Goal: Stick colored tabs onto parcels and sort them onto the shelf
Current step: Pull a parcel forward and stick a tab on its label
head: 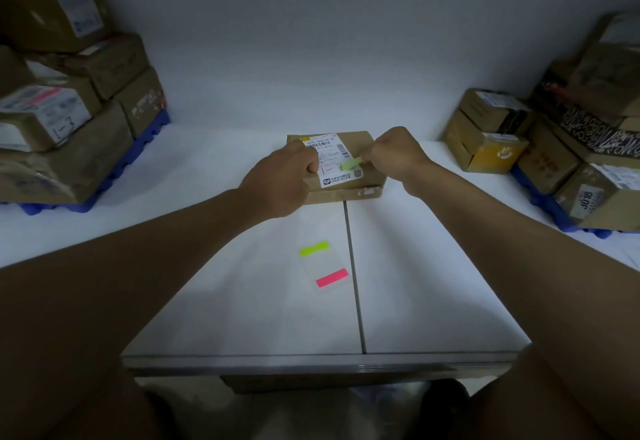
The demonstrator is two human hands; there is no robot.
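Label print on the parcel [346, 148] too small to read — left hand [282, 180] over its near-left corner.

A flat parcel [341, 166] of matt brown cardboard, its edges scuffed, lies on a smooth white bench [242, 301] with a dull satin finish, divided by a thin dark seam [353, 273]. A white paper shipping label [329, 159], printed in black, covers the parcel's top, where a translucent fluorescent green tab [353, 164] of thin film is pinched in the right hand [394, 152]. Nearer, a clear glossy plastic backing sheet [323, 264] carries neon yellow-green and pink strips. Stacked cardboard boxes [69, 100], creased and taped, rest on moulded blue plastic pallets [145, 141] at either side, before a plain matt wall [311, 41].
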